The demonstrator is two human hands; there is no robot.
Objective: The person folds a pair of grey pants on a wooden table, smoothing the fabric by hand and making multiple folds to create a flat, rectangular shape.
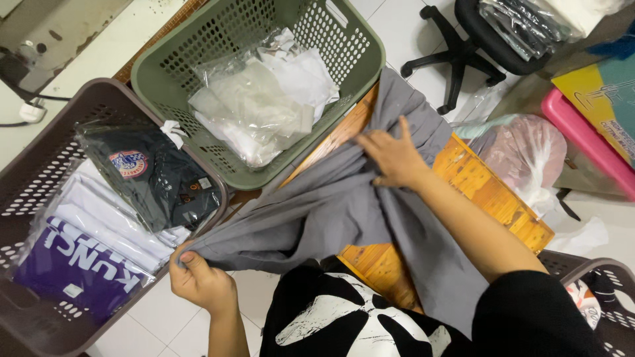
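Item: plain grey cotton garment [331, 205], spread over my orange wooden table [489, 192]. My left hand [198, 281] pinches one edge; my right hand [393, 158] grips bunched mid-cloth. Step: folding, I judge. Next: smoothing flat.

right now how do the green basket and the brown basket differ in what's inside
The green basket holds loose, crumpled clear plastic bags with pale contents; the brown basket holds flat bagged garments in black, white and purple. The green one looks only part full, while the brown one's floor is mostly covered. Both are perforated plastic baskets beside the grey garment.
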